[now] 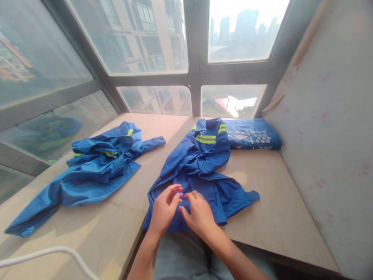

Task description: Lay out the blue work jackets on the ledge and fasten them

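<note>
Below tall windows looking onto city towers, a pale wooden bench (278, 208) carries a blue work jacket with yellow-green reflective stripes (200, 165), spread at its middle with the hem toward the person. The left hand (164, 210) and right hand (199, 215) meet at its front edge, fingertips narrowly pinched on the cloth. A crumpled second blue jacket (93, 173) lies well to the left, and a folded blue garment (254, 136) behind bears white print too small to read.

Both bare forearms rise from the bottom edge and converge toward the middle, where the left hand (164, 208) and right hand (199, 215) meet close together. The left hand's fingers (175, 192) curl inward, thumb and fingertips pinched. The right hand lies palm down, its fingers (192, 196) bent and pinching just beside them.
</note>
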`<act>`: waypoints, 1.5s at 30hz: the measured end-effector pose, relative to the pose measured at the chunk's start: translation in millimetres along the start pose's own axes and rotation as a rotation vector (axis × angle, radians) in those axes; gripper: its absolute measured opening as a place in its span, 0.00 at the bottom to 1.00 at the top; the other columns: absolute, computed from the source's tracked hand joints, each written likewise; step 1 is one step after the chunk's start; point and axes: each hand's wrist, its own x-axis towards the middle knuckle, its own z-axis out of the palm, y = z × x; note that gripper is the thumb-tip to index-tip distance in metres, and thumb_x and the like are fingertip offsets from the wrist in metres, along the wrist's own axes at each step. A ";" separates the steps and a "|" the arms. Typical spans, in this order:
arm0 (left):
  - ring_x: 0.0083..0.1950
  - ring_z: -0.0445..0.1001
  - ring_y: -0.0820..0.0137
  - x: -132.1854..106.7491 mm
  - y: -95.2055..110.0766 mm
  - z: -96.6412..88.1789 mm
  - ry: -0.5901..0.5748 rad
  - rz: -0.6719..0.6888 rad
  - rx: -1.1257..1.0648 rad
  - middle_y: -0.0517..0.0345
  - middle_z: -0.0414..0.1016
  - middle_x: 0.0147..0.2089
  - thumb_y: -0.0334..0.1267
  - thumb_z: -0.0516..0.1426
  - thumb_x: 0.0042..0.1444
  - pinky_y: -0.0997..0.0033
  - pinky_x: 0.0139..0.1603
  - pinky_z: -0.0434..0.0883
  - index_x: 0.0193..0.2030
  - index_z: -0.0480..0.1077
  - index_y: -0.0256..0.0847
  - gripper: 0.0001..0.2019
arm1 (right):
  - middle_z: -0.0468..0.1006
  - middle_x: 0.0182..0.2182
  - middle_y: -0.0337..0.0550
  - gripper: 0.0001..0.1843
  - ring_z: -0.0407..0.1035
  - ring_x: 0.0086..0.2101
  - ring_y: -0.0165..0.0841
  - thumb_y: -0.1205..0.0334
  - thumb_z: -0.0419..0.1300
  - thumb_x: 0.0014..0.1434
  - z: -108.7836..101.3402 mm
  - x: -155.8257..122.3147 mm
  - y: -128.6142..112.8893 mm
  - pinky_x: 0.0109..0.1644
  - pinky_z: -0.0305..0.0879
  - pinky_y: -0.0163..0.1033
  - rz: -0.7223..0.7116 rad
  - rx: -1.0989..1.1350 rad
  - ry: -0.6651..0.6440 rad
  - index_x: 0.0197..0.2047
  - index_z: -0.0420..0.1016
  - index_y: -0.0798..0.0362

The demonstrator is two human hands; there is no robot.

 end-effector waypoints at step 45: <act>0.41 0.75 0.66 -44.2 -32.0 36.0 -0.011 0.090 0.211 0.54 0.77 0.39 0.36 0.53 0.61 0.67 0.43 0.73 0.38 0.76 0.42 0.10 | 0.76 0.36 0.42 0.03 0.70 0.34 0.31 0.64 0.59 0.62 8.9 -31.2 39.0 0.39 0.66 0.34 -0.059 0.595 0.106 0.38 0.73 0.52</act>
